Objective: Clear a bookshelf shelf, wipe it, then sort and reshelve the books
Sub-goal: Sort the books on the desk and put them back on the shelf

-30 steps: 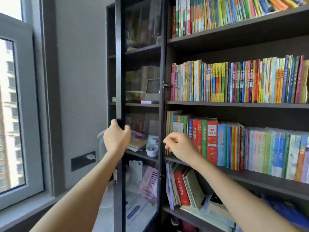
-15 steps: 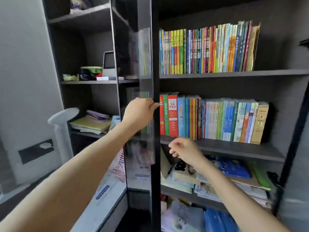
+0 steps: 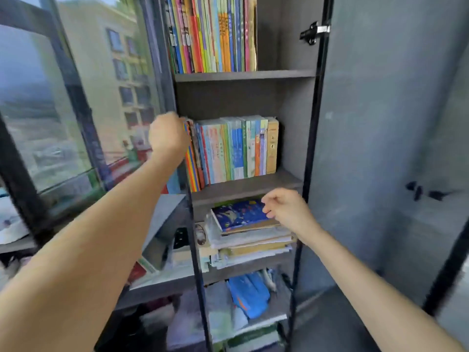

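My left hand is closed around the dark edge of the glass door, level with the middle shelf. A row of upright books stands on that middle shelf, just right of my left hand. My right hand hovers below the shelf edge with its fingers loosely curled and nothing in them. It is touching or almost touching a blue book that tops a flat stack of books and papers. Another row of colourful books fills the shelf above.
The glass pane on the left reflects a building and partly hides the shelves behind it. A grey door panel with a black hinge stands to the right. A blue item and more papers lie on the bottom shelves.
The glass door has swung with my left hand on its edge, and the view has turned right and down. My right hand has dropped from the middle shelf to the flat stack.
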The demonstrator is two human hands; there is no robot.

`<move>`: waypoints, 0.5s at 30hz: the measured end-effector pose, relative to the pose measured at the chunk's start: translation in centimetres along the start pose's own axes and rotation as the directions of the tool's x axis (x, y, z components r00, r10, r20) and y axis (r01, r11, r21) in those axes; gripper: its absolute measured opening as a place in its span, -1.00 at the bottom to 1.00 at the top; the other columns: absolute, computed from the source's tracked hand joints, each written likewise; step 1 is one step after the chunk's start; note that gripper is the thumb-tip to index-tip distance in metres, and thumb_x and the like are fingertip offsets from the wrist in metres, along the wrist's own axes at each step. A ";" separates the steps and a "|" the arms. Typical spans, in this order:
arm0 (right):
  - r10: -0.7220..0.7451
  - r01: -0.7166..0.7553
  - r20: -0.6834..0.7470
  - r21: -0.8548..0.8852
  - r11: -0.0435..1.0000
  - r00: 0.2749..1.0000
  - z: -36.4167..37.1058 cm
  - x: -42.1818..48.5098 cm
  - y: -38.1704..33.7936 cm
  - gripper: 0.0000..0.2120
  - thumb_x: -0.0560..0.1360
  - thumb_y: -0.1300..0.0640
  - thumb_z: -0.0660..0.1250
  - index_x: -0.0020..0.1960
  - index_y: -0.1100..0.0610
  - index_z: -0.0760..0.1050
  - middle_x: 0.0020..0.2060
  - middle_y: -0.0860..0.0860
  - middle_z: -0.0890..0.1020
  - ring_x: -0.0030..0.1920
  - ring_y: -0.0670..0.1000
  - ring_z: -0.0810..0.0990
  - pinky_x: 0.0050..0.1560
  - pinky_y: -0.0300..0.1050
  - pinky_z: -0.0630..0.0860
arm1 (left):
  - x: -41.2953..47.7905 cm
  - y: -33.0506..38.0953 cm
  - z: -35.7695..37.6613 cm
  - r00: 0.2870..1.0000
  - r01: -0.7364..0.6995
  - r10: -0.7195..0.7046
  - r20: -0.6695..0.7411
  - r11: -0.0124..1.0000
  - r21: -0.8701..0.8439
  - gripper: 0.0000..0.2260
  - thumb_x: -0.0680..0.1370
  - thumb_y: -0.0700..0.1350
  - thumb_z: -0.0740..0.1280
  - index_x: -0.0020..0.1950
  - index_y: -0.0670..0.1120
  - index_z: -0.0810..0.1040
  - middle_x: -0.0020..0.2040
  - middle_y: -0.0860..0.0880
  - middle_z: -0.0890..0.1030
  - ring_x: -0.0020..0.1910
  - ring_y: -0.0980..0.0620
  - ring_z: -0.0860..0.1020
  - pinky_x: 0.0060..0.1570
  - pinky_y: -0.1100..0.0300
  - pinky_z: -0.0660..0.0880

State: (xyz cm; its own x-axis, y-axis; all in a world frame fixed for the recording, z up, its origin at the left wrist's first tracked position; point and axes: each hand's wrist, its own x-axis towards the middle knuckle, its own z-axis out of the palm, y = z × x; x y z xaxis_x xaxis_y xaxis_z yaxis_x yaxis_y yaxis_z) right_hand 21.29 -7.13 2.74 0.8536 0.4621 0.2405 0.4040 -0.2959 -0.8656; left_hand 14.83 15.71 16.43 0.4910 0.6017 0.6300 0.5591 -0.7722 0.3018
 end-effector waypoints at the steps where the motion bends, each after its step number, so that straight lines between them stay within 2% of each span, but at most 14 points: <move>1: 0.043 -0.044 -0.060 -0.006 0.999 0.997 -0.6 -1.0 1.5 -0.70 0.53 0.26 0.25 -0.31 -0.03 0.53 -0.33 -0.02 0.64 -0.24 0.08 0.59 -0.07 0.07 0.55 | -0.6 0.3 0.3 1.000 -0.002 0.002 0.027 1.000 -0.026 -0.76 0.60 -0.27 0.16 0.24 -0.32 0.42 0.17 -0.34 0.53 0.18 -0.33 0.51 0.08 -0.11 0.45; 2: 0.103 -0.106 -0.113 -0.015 0.994 0.988 -1.3 -2.3 3.0 -0.69 0.52 0.26 0.26 -0.33 -0.03 0.53 -0.32 0.00 0.64 -0.22 0.09 0.58 -0.06 0.08 0.55 | -1.6 0.7 0.8 0.998 -0.030 0.033 0.059 0.998 -0.046 -0.73 0.59 -0.25 0.17 0.26 -0.33 0.38 0.18 -0.36 0.52 0.19 -0.35 0.49 0.07 -0.12 0.44; 4: 0.261 -0.265 -0.211 0.009 0.964 0.942 -3.0 -5.6 6.7 -0.72 0.52 0.24 0.27 -0.33 0.01 0.53 -0.28 0.06 0.65 -0.22 0.09 0.58 -0.11 0.00 0.52 | -4.9 1.9 2.1 0.978 -0.187 0.193 0.082 0.979 -0.080 -0.70 0.61 -0.16 0.18 0.24 -0.35 0.38 0.10 -0.39 0.54 0.10 -0.38 0.51 -0.08 -0.10 0.43; 6: 0.413 -0.415 -0.336 0.068 0.907 0.847 -5.1 -9.2 10.1 -0.80 0.48 0.19 0.28 -0.30 0.17 0.55 -0.28 0.17 0.65 -0.27 0.11 0.57 -0.16 -0.03 0.47 | -9.0 3.7 3.5 0.915 -0.382 0.397 0.072 0.910 -0.162 -0.71 0.61 -0.09 0.21 0.18 -0.31 0.42 -0.03 -0.35 0.58 -0.05 -0.36 0.56 -0.25 -0.02 0.37; 7: 0.459 -0.469 -0.420 0.086 0.879 0.783 -6.2 -10.8 11.7 -0.80 0.45 0.15 0.28 -0.29 0.23 0.54 -0.27 0.22 0.65 -0.26 0.15 0.58 -0.16 0.01 0.48 | -10.7 4.5 4.1 0.879 -0.446 0.471 0.067 0.865 -0.227 -0.73 0.61 -0.08 0.22 0.15 -0.28 0.44 -0.10 -0.32 0.59 -0.12 -0.33 0.57 -0.28 0.01 0.37; 9: 0.498 -0.549 -0.602 0.117 0.828 0.624 -8.7 -13.7 13.1 -0.80 0.47 0.10 0.29 -0.25 0.20 0.50 -0.22 0.20 0.64 -0.14 0.23 0.61 -0.07 0.08 0.51 | -13.4 6.1 5.1 0.816 -0.524 0.575 0.058 0.779 -0.344 -0.78 0.60 -0.09 0.23 0.08 -0.24 0.50 -0.20 -0.28 0.60 -0.22 -0.28 0.57 -0.33 0.05 0.40; 11: 0.474 -0.602 -0.762 0.140 0.786 0.442 -11.2 -15.5 13.4 -0.84 0.53 0.09 0.29 -0.01 0.19 0.45 -0.09 0.18 0.61 -0.01 0.25 0.58 0.00 0.02 0.47 | -14.9 7.3 5.7 0.763 -0.573 0.643 0.060 0.717 -0.398 -0.80 0.59 -0.09 0.23 0.01 -0.21 0.55 -0.20 -0.23 0.61 -0.22 -0.25 0.57 -0.31 0.07 0.42; 12: 0.471 -0.612 -0.798 0.168 0.773 0.376 -12.5 -15.9 13.5 -0.73 0.52 0.09 0.31 0.15 0.19 0.39 -0.02 0.16 0.59 0.04 0.24 0.57 0.03 0.01 0.45 | -15.3 7.8 5.9 0.744 -0.588 0.665 0.061 0.696 -0.412 -0.80 0.59 -0.09 0.23 -0.01 -0.19 0.56 -0.19 -0.21 0.62 -0.21 -0.24 0.57 -0.31 0.09 0.40; 13: 0.486 -0.605 -0.792 0.192 0.772 0.369 -13.7 -16.0 13.6 -0.59 0.51 0.10 0.32 0.29 0.18 0.31 0.03 0.12 0.55 0.06 0.23 0.55 0.08 0.01 0.44 | -15.7 8.2 6.1 0.729 -0.602 0.682 0.058 0.679 -0.419 -0.81 0.59 -0.09 0.23 -0.02 -0.18 0.57 -0.20 -0.20 0.62 -0.21 -0.23 0.57 -0.31 0.11 0.37; 15: 0.541 -0.520 -0.690 0.272 0.810 0.481 -15.6 -15.1 13.6 -0.40 0.50 0.23 0.33 0.46 0.11 0.15 0.05 0.08 0.46 0.07 0.19 0.52 0.15 0.04 0.43 | -16.4 8.6 6.3 0.697 -0.632 0.715 0.048 0.645 -0.429 -0.81 0.59 -0.09 0.23 -0.03 -0.16 0.57 -0.21 -0.19 0.63 -0.22 -0.22 0.57 -0.32 0.14 0.34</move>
State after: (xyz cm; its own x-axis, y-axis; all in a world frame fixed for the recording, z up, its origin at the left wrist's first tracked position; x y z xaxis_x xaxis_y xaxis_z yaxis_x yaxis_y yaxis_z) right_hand 18.99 -31.22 -5.76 0.8563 -0.5141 -0.0497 -0.2062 -0.2521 -0.9455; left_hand 15.84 0.48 4.22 0.7741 -0.1228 0.6210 -0.2362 -0.9662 0.1034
